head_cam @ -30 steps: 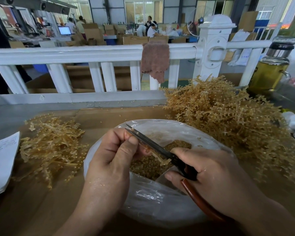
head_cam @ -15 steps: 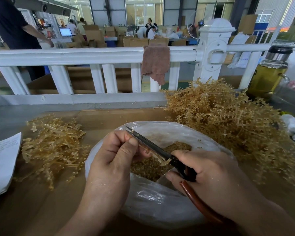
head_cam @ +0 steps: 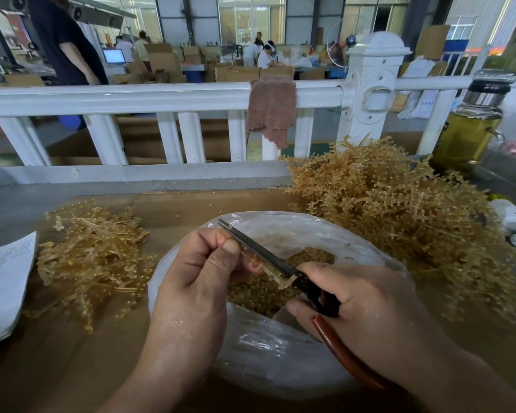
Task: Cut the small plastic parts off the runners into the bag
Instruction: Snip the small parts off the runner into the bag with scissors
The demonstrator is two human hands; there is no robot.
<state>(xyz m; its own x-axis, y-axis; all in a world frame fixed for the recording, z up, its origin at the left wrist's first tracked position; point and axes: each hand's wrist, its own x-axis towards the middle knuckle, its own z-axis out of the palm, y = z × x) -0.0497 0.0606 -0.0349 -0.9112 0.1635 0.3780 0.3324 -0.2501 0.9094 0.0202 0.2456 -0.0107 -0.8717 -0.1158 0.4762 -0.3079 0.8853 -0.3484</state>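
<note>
A clear plastic bag (head_cam: 280, 359) lies open in front of me, holding several small amber cut parts (head_cam: 259, 290). Over its mouth my left hand (head_cam: 197, 281) pinches a thin amber runner (head_cam: 270, 268) between thumb and fingers. My right hand (head_cam: 367, 311) grips black scissors (head_cam: 268, 257) with reddish-brown handles. The blades lie closed along the runner and point up and to the left. A big heap of uncut runners (head_cam: 393, 210) sits to the right. A smaller pile of stripped runners (head_cam: 93, 257) lies to the left.
Everything rests on brown cardboard (head_cam: 57, 368). White paper (head_cam: 3, 281) lies at the left edge. A white railing (head_cam: 161, 96) with a brown cloth (head_cam: 271, 108) runs behind. A bottle of yellow liquid (head_cam: 471, 123) stands far right. People work among boxes beyond.
Both hands and the scissors keep their place over the bag. A person in dark clothes has walked into view behind the railing at the upper left.
</note>
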